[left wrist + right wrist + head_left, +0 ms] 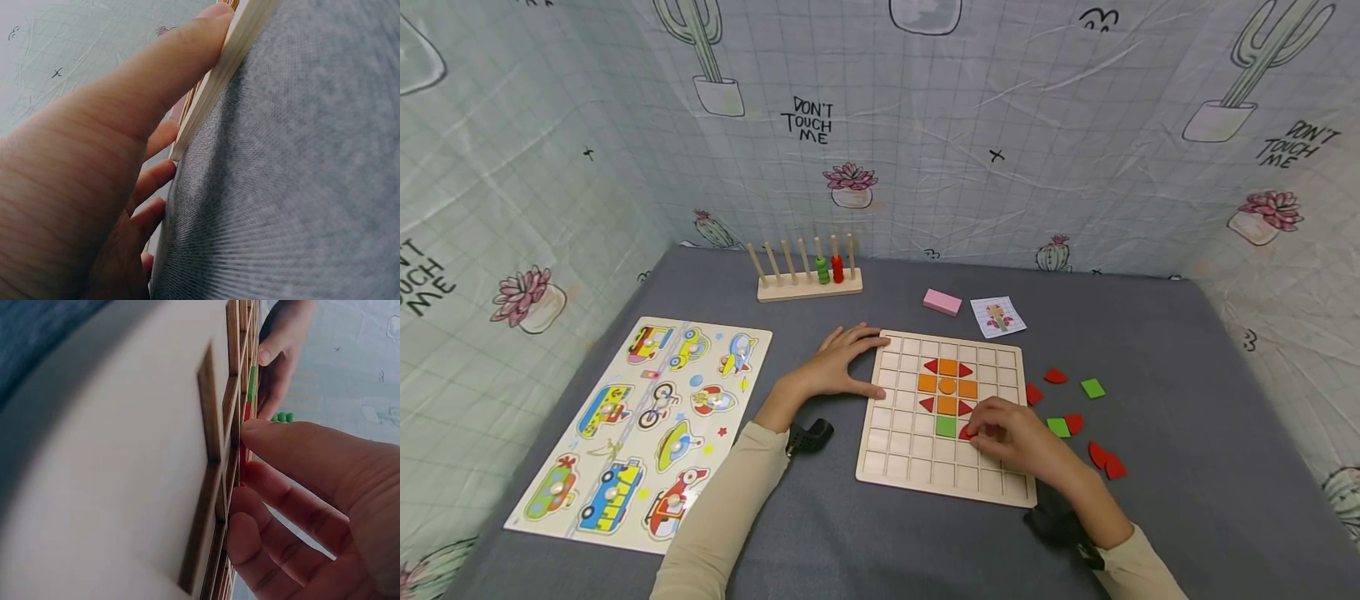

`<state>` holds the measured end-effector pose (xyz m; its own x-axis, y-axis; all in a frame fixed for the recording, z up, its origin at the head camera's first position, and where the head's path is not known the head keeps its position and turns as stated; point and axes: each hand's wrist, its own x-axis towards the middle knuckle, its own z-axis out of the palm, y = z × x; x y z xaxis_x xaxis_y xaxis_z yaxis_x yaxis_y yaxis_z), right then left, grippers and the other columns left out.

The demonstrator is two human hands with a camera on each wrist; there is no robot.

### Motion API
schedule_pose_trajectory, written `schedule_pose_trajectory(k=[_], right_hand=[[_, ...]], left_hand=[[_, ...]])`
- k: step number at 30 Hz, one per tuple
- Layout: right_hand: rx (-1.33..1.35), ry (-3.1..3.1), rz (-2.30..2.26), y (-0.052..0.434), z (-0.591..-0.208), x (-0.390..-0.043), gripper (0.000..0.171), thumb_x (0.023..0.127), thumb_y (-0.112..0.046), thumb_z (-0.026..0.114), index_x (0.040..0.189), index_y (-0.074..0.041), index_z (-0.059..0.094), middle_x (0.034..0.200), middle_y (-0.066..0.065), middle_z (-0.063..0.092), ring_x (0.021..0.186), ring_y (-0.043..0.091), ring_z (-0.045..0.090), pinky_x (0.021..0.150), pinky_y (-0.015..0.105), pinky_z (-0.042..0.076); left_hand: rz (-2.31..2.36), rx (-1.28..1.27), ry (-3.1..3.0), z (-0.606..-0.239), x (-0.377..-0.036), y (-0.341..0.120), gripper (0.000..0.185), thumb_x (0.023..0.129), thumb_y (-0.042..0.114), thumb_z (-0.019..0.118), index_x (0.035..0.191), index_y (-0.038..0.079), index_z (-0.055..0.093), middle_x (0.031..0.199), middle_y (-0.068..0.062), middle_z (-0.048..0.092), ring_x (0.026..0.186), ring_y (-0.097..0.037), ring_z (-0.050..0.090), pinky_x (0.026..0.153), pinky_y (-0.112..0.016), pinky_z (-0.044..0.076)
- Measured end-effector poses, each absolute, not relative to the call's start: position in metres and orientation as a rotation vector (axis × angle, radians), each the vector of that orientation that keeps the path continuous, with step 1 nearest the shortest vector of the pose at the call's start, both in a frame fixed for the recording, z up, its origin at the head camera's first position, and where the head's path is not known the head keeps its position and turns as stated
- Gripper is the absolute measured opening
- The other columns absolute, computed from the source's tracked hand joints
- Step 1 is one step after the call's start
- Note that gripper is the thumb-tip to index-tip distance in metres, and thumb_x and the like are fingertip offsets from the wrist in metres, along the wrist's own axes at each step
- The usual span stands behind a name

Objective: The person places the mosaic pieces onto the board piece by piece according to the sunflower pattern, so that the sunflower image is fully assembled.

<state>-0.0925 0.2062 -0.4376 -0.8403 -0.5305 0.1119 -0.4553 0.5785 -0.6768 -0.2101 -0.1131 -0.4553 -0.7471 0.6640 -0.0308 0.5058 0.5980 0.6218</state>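
A wooden grid board [898, 468] bears orange squares [948, 367], an orange round piece [947, 386], a green square [946, 427] and several red pieces [931, 367]. My left hand [838, 367] is spread along its left side, index fingertip by the top corner and thumb lower on the edge. The thumb [187, 53] lies straight on that edge in the left wrist view. Over the board's lower right, my right hand [1011, 433] pinches a red piece [965, 432] beside the green square. In the right wrist view, its thumb and index finger are at this red piece [244, 447].
Loose red pieces [1056, 377] and green squares [1093, 388] lie right of the board. Behind it are a pink block [942, 302] and a pattern card [997, 317]. A peg stand [809, 287] with green and red beads stands farther back. A vehicle puzzle [647, 433] lies left.
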Motion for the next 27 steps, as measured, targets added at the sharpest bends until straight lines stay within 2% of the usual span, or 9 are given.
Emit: schedule_pose_trajectory(k=[4, 12, 19, 27], right_hand=[[-0.839, 2.698, -1.119, 0.207, -0.438, -0.092, 0.009, 0.085, -0.003, 0.074, 0.088, -0.012, 0.072, 0.099, 0.003, 0.061, 0.071, 0.004, 0.05, 0.058, 0.02, 0.049], [-0.789, 2.747, -1.113, 0.211, -0.437, -0.093, 0.007, 0.085, -0.004, 0.073, 0.087, -0.01, 0.072, 0.096, 0.0, 0.061, 0.077, 0.012, 0.053, 0.061, 0.021, 0.05], [-0.743, 2.819, -1.08, 0.223, -0.434, -0.097, 0.01, 0.083, -0.004, 0.076, 0.087, -0.01, 0.07, 0.092, -0.001, 0.06, 0.074, 0.005, 0.052, 0.06, 0.021, 0.052], [-0.702, 2.929, -1.081, 0.247, -0.435, -0.103, 0.011, 0.083, -0.002, 0.075, 0.092, -0.008, 0.07, 0.09, 0.001, 0.059, 0.065, 0.003, 0.048, 0.055, 0.021, 0.046]], left_hand=[[0.874, 0.962, 2.569, -0.456, -0.211, -0.113, 0.086, 0.078, 0.04, 0.082, 0.15, 0.016, 0.04, 0.158, -0.011, 0.027, 0.15, -0.031, 0.011, 0.121, -0.052, -0.003], [0.868, 0.962, 2.574, -0.457, -0.211, -0.113, 0.086, 0.078, 0.041, 0.082, 0.15, 0.017, 0.04, 0.158, -0.01, 0.027, 0.15, -0.03, 0.012, 0.121, -0.052, -0.003], [0.866, 0.963, 2.584, -0.456, -0.211, -0.113, 0.086, 0.078, 0.04, 0.082, 0.15, 0.016, 0.041, 0.158, -0.011, 0.028, 0.149, -0.031, 0.013, 0.121, -0.053, -0.002], [0.87, 0.969, 2.575, -0.457, -0.211, -0.113, 0.086, 0.078, 0.04, 0.082, 0.149, 0.016, 0.041, 0.158, -0.012, 0.028, 0.149, -0.031, 0.014, 0.121, -0.053, -0.002]])
